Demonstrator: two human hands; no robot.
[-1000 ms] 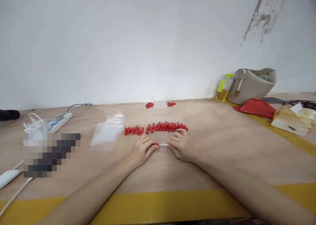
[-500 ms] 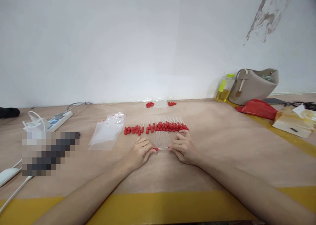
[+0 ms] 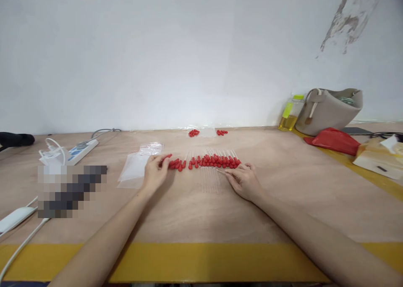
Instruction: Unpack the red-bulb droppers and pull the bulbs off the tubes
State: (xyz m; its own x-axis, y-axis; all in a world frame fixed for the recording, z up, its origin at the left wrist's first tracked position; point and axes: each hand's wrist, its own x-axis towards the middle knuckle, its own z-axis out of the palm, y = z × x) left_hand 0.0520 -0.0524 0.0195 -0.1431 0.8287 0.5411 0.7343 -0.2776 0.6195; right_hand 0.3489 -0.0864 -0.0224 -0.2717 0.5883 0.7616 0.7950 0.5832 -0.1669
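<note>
A row of clear glass droppers with red rubber bulbs (image 3: 214,161) lies on the brown table (image 3: 283,203), with loose red bulbs (image 3: 176,164) at its left end. My left hand (image 3: 155,172) has moved to those loose bulbs and pinches one red bulb (image 3: 168,156) between its fingertips. My right hand (image 3: 244,180) rests beside the right end of the row, fingers closed on a thin clear glass tube (image 3: 222,171). More bare glass tubes (image 3: 209,182) lie between my hands.
Clear zip bags (image 3: 137,166) lie left of my left hand. A power strip with cables (image 3: 71,152) sits at far left. Small bagged red bulbs (image 3: 206,132) lie by the wall. A yellow bottle (image 3: 291,112), grey bag (image 3: 330,109), red pouch (image 3: 332,140) stand at right.
Both hands held one dropper together near the front; now they have parted. My left hand moved left and back to the loose bulbs and took one; my right hand shifted back with a tube.
</note>
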